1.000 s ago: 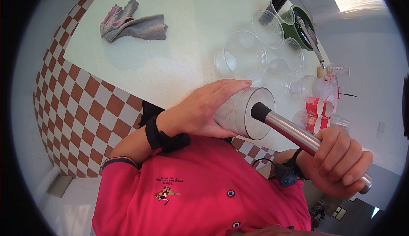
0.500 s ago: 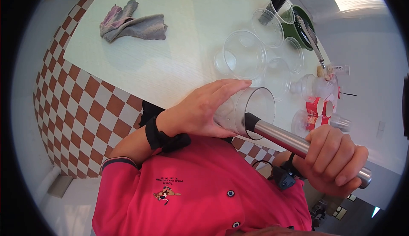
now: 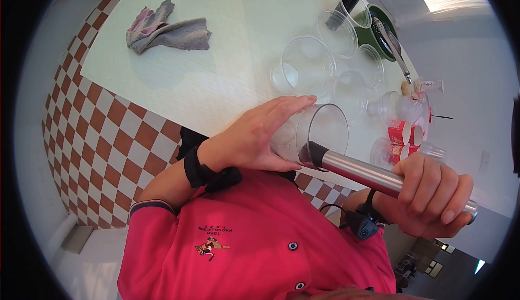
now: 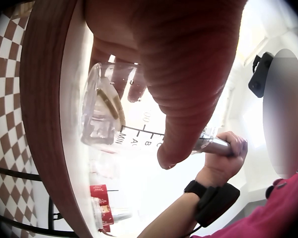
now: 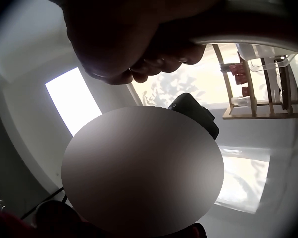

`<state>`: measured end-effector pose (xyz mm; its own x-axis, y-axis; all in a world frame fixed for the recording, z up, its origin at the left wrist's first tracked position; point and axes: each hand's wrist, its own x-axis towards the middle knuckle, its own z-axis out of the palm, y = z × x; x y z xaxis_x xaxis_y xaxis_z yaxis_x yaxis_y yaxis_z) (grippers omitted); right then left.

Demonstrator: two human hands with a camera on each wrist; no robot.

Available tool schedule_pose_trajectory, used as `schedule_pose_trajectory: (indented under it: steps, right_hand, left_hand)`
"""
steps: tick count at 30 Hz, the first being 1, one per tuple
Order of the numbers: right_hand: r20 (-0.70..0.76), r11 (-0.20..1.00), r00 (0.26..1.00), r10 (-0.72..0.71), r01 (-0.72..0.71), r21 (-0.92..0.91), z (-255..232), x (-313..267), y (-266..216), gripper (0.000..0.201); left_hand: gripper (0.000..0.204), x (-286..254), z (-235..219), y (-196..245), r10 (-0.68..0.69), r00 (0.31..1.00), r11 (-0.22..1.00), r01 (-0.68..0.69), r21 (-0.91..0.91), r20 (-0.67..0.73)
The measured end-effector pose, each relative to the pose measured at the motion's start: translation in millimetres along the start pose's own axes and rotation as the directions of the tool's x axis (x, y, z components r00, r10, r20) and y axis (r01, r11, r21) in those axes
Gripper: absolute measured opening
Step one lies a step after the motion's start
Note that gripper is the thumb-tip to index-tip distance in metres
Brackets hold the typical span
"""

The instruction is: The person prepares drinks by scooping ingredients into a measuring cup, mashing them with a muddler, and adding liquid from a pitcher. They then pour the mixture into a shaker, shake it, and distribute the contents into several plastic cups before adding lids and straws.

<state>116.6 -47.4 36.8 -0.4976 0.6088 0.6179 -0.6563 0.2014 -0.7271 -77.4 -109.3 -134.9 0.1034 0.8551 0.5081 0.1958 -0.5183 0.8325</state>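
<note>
Tabletop (image 3: 238, 50) cut off above, 2 hands (image 3: 257, 137) (image 3: 433, 194) separately clamp clear cup (image 3: 317, 132) and muddler (image 3: 363, 172).

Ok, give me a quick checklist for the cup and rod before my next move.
1. Left hand holding the clear cup: ok.
2. Right hand wrapped around the metal rod: ok.
3. Black tip inside the cup's mouth: ok.
4. Slices near the cup's bottom: ok.
5. Tip touching the slices: cannot tell, contact isn't visible.
6. Cloth away from the cup: ok.
</note>
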Motion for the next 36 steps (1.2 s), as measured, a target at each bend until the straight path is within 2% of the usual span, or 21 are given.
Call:
schedule_pose_trajectory:
  steps: [5,14,17,20,23,26,29,32,35,36]
  right_hand:
    - [-0.046,0.999,0.999,0.008,-0.006,0.032,5,-1,0,0.026]
    - [0.006,1.0,1.0,0.008,-0.008,0.001,-5,-5,-2,0.029]
    - [-0.115,0.995,0.992,-0.05,0.06,0.084,-4,4,-4,0.026]
    - [-0.056,0.999,0.998,-0.025,0.027,0.026,-1,5,5,0.025]
    - [-0.092,0.999,0.996,-0.021,0.025,0.044,-2,7,5,0.026]
    - [-0.014,0.999,0.999,0.037,-0.037,0.023,4,7,12,0.026]
    - [-0.013,0.999,1.0,-0.013,0.014,0.032,6,9,12,0.026]
    - [-0.008,0.999,0.999,-0.032,0.031,-0.037,8,11,20,0.025]
    - [0.108,0.996,0.993,-0.056,0.063,-0.064,10,9,30,0.025]
    - [0.042,0.996,0.997,-0.071,0.074,-0.051,8,10,27,0.025]
  left_hand:
    - [0.103,-1,0,1,-0.008,1.0,1.0,0.007,0.008,0.021]
    - [0.102,-1,1,0,0.001,1.0,1.0,-0.001,0.002,-0.004]
    - [0.103,0,0,1,-0.032,0.999,0.999,0.032,-0.012,-0.005]
    - [0.102,0,1,0,-0.018,1.0,0.999,0.018,-0.027,0.001]
    - [0.105,0,1,-1,-0.017,1.0,1.0,0.017,-0.01,0.014]
    - [0.105,0,0,-1,-0.016,1.0,1.0,0.016,-0.011,0.027]
    - [0.104,1,1,-1,-0.014,1.0,1.0,0.014,-0.011,0.023]
    - [0.1,2,-1,2,-0.005,1.0,1.0,0.005,0.009,0.014]
    - [0.1,2,0,0,0.008,1.0,1.0,-0.008,-0.007,0.01]
    - [0.1,2,0,0,0.005,1.0,1.0,-0.005,-0.005,0.013]
